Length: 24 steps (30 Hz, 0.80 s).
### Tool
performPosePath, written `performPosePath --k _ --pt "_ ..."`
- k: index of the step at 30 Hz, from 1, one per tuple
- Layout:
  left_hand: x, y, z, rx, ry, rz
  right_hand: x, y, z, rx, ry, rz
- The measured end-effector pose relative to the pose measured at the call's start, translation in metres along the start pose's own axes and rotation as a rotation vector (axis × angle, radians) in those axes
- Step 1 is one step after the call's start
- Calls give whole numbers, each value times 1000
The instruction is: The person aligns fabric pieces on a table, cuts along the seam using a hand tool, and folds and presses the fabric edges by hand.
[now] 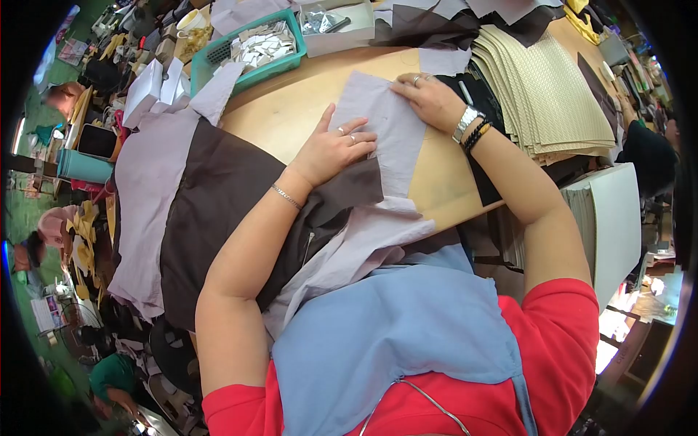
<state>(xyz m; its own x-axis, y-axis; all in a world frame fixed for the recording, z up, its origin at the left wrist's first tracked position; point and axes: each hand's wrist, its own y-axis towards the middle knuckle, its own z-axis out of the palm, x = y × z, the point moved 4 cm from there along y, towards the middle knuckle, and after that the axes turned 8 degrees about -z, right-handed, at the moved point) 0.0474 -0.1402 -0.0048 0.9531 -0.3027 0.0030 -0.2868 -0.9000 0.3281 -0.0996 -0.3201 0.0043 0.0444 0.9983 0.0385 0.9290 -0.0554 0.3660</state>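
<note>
A pale lavender piece of fabric [396, 142] lies spread on the wooden tabletop. My left hand [336, 149] rests flat on its left side, thumb stretched away from the fingers. At the upper right edge of the fabric, my right hand [432, 103] has its fingers bent and drawn together on the cloth; the thumb's grip is partly hidden. Dark brown fabric [225, 196] spreads under and beside my left forearm, its end overlapping the lavender piece. More crumpled lavender fabric [363, 243] hangs over the table edge near my lap.
A teal basket [297, 36] of small pale pieces stands at the back, beside a white box [363, 33] with a plastic bag. On the right is a stack of cream textured sheets [542, 94]. Lavender cloth [149, 211] drapes on the left. Another person [116, 378] appears at lower left.
</note>
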Motion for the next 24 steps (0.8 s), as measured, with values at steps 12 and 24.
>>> performPosePath --k 12,24 --pt "0 -1 -1 -18 43 17 71 -9 -3 -78 398 -17" --pt "-13 -23 -18 -4 76 83 76 -14 0 -39 224 -134"
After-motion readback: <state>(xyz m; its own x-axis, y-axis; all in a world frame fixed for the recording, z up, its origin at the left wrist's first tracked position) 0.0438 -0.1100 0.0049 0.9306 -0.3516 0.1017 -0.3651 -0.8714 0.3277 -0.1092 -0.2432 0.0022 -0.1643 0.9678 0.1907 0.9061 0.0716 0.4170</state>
